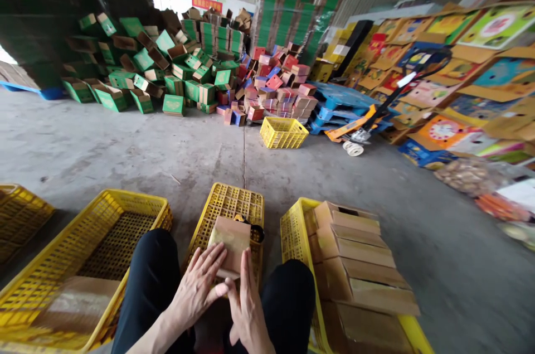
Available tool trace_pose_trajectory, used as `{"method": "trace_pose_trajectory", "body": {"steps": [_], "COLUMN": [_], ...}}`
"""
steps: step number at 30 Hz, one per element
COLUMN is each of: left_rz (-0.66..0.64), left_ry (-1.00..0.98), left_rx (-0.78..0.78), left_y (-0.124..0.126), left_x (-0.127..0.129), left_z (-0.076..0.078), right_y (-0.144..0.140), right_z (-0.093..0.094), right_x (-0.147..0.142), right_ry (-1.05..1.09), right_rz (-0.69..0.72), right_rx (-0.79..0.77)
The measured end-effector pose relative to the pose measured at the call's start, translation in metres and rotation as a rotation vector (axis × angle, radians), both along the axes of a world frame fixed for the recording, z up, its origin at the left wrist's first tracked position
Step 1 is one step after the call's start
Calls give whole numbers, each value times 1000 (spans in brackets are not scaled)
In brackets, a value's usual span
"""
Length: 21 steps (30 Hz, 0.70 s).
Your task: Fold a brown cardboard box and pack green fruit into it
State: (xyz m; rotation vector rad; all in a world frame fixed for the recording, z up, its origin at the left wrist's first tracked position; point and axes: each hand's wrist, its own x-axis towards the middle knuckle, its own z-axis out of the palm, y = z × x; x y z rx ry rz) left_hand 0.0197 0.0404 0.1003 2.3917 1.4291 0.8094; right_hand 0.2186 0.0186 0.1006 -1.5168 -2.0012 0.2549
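A small brown cardboard box [231, 242] rests on an upturned yellow plastic crate [228, 203] between my knees. My left hand [197, 287] lies flat with spread fingers on the box's near left side. My right hand [246, 304] presses edge-on against its near right side, fingers straight. Both hands touch the box; neither wraps around it. A dark roll, perhaps tape [257, 233], sits on the crate just right of the box.
A yellow crate [292, 231] at my right holds several stacked brown cartons [355, 253]. Another yellow crate [96, 214] at my left holds one carton [77, 301]. Farther off: piles of green boxes [167, 64], red boxes [276, 86], a yellow basket [283, 132], a pallet jack [359, 125].
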Motion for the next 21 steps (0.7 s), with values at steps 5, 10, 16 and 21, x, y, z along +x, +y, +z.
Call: {"method": "trace_pose_trajectory", "body": {"steps": [5, 10, 16, 21], "left_rz": [110, 182, 276, 287], "left_ry": [-181, -344, -575, -748], "left_rx": [-22, -167, -358, -462], "left_y": [7, 11, 22, 16], "left_x": [9, 14, 2, -8], "left_z": [-8, -18, -9, -5], "right_y": [1, 4, 11, 9], "right_z": [-9, -19, -8, 10], "right_x": [9, 11, -7, -15], "right_ry": [104, 195, 239, 217], "right_rz": [-22, -64, -31, -14], "right_rx": [-49, -115, -119, -80]}}
